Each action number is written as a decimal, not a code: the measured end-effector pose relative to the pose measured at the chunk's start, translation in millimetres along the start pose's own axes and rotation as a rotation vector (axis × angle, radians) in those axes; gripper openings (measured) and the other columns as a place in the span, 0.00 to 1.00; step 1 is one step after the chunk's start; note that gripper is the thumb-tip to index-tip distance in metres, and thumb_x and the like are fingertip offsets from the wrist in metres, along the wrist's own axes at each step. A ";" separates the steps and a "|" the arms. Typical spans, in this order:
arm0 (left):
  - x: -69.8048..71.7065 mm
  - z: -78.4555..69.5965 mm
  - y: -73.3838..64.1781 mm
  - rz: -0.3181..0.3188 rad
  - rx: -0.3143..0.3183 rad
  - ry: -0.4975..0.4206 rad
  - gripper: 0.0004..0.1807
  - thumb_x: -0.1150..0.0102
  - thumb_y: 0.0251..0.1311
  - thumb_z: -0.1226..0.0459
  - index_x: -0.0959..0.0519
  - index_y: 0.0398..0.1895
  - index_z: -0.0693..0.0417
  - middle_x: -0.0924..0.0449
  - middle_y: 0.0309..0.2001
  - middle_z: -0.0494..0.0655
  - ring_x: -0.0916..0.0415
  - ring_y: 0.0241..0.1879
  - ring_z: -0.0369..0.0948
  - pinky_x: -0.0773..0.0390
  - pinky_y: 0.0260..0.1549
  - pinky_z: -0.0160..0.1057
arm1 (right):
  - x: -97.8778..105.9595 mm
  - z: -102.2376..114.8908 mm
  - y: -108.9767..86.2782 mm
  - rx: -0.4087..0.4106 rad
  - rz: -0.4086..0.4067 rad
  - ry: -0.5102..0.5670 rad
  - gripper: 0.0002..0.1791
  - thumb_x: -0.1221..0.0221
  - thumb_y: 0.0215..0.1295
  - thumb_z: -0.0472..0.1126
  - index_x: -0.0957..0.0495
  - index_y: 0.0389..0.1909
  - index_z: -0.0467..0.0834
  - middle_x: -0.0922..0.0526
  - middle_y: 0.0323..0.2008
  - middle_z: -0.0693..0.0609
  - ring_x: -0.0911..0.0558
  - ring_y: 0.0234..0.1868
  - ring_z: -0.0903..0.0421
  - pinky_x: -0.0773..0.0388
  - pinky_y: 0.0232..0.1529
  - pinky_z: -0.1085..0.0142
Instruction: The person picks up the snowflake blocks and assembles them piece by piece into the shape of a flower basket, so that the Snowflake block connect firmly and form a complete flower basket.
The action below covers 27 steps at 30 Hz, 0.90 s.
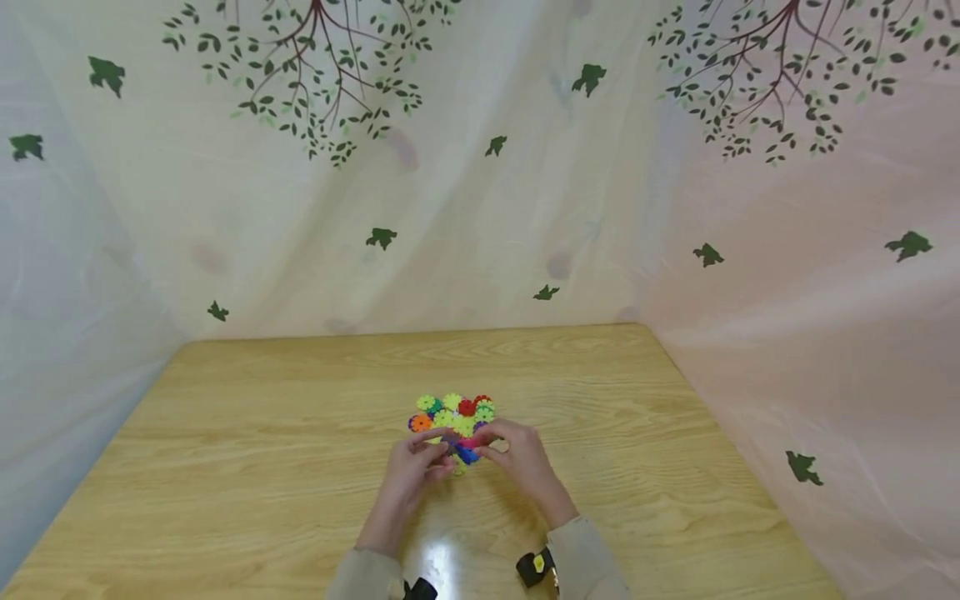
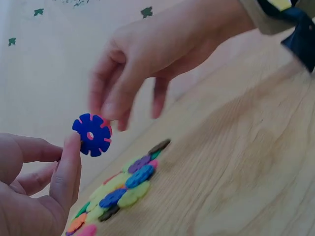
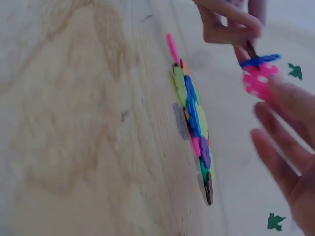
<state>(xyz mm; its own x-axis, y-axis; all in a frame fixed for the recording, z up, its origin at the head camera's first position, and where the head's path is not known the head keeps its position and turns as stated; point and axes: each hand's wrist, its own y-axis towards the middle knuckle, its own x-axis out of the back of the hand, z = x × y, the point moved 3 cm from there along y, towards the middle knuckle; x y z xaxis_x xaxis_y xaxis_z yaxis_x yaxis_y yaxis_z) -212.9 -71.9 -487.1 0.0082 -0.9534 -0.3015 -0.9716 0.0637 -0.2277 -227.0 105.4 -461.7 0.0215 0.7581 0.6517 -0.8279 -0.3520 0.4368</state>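
Note:
Both hands meet above the wooden table around a few small notched plastic discs joined together. My left hand (image 1: 408,471) pinches a dark disc (image 3: 251,48) at its edge, mostly covered by the fingers. A blue disc (image 2: 98,141) with a round centre hole is slotted across it. On the other side, my right hand (image 1: 525,458) pinches a pink disc (image 3: 257,82) that touches the blue one; whether it is fully slotted in, I cannot tell. Just beyond and below the hands lies a cluster of similar discs (image 1: 452,402), yellow-green, red, orange, blue, purple and green.
The wooden table (image 1: 262,417) runs back to a pale curtain (image 1: 465,208) printed with leaves and branches. Dark wrist-worn devices sit at both cuffs, the right one (image 1: 534,568) more visible. In the wrist views, the cluster lies flat with overlapping discs.

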 end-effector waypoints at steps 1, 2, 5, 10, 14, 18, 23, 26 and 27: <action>2.6 -0.5 1.4 -0.018 -0.005 0.002 0.19 0.49 0.64 0.76 0.30 0.57 0.77 0.20 0.26 0.45 0.22 0.24 0.34 0.18 0.26 0.27 | 0.2 -3.8 0.4 -0.050 0.032 -0.014 0.07 0.34 0.57 0.35 0.16 0.37 0.42 0.12 0.35 0.50 0.14 0.38 0.55 0.15 0.42 0.63; 5.5 -0.7 2.7 -0.038 -0.008 0.004 0.18 0.49 0.64 0.76 0.30 0.56 0.77 0.20 0.26 0.45 0.23 0.24 0.34 0.18 0.26 0.28 | 0.7 -7.7 1.2 -0.098 0.060 -0.035 0.07 0.34 0.57 0.35 0.16 0.38 0.42 0.13 0.36 0.50 0.15 0.38 0.55 0.15 0.43 0.61; 12.5 -1.9 4.2 -0.083 -0.008 0.010 0.15 0.49 0.64 0.76 0.28 0.52 0.76 0.21 0.25 0.46 0.23 0.23 0.35 0.18 0.25 0.29 | 0.5 -20.1 4.7 -0.211 0.142 -0.131 0.09 0.34 0.58 0.37 0.16 0.40 0.42 0.13 0.36 0.50 0.16 0.37 0.56 0.16 0.41 0.62; 15.7 -4.9 3.8 -0.103 -0.013 0.041 0.15 0.50 0.64 0.76 0.28 0.53 0.77 0.22 0.25 0.47 0.25 0.23 0.35 0.17 0.25 0.30 | -13.8 -26.5 12.9 -0.214 0.279 -0.242 0.12 0.32 0.57 0.43 0.16 0.41 0.43 0.16 0.34 0.52 0.19 0.34 0.58 0.21 0.35 0.69; 13.9 -6.6 3.5 -0.098 -0.018 0.056 0.15 0.49 0.64 0.75 0.27 0.52 0.76 0.22 0.25 0.46 0.25 0.22 0.35 0.18 0.24 0.29 | -25.6 -24.0 17.6 -0.190 0.330 -0.341 0.17 0.29 0.52 0.49 0.16 0.41 0.45 0.18 0.34 0.53 0.21 0.34 0.58 0.23 0.35 0.67; 11.8 -7.4 2.5 -0.085 -0.017 0.064 0.15 0.47 0.62 0.75 0.26 0.50 0.77 0.21 0.25 0.46 0.25 0.22 0.34 0.20 0.21 0.28 | -26.8 -23.1 20.2 -0.202 0.328 -0.354 0.17 0.28 0.50 0.47 0.18 0.39 0.43 0.18 0.33 0.53 0.22 0.34 0.58 0.22 0.34 0.65; 11.8 -7.0 0.7 -0.085 -0.006 0.090 0.14 0.45 0.61 0.74 0.25 0.47 0.77 0.19 0.26 0.49 0.25 0.22 0.35 0.20 0.20 0.27 | -20.4 -24.4 19.5 -0.254 0.293 -0.231 0.10 0.30 0.53 0.38 0.21 0.35 0.45 0.19 0.30 0.54 0.24 0.31 0.60 0.25 0.33 0.68; 12.6 -6.0 0.0 -0.082 0.002 0.111 0.13 0.45 0.62 0.74 0.24 0.47 0.76 0.19 0.28 0.50 0.24 0.23 0.36 0.19 0.21 0.28 | -15.9 -22.5 18.2 -0.270 0.249 -0.123 0.05 0.34 0.58 0.35 0.20 0.33 0.46 0.17 0.30 0.54 0.22 0.33 0.61 0.23 0.35 0.68; 12.8 -5.9 -0.3 -0.079 0.003 0.116 0.13 0.45 0.62 0.73 0.24 0.47 0.76 0.18 0.29 0.50 0.23 0.24 0.36 0.18 0.21 0.28 | -14.8 -21.4 17.9 -0.269 0.234 -0.076 0.04 0.35 0.59 0.35 0.20 0.33 0.45 0.16 0.31 0.53 0.20 0.33 0.60 0.21 0.36 0.67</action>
<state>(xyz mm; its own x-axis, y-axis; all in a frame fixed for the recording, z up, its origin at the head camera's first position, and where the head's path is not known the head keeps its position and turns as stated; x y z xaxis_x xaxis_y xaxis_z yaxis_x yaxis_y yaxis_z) -213.8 -85.8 -485.4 0.0574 -0.9833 -0.1729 -0.9683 -0.0126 -0.2495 -254.2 99.7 -476.9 -0.1527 0.6272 0.7637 -0.9328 -0.3467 0.0982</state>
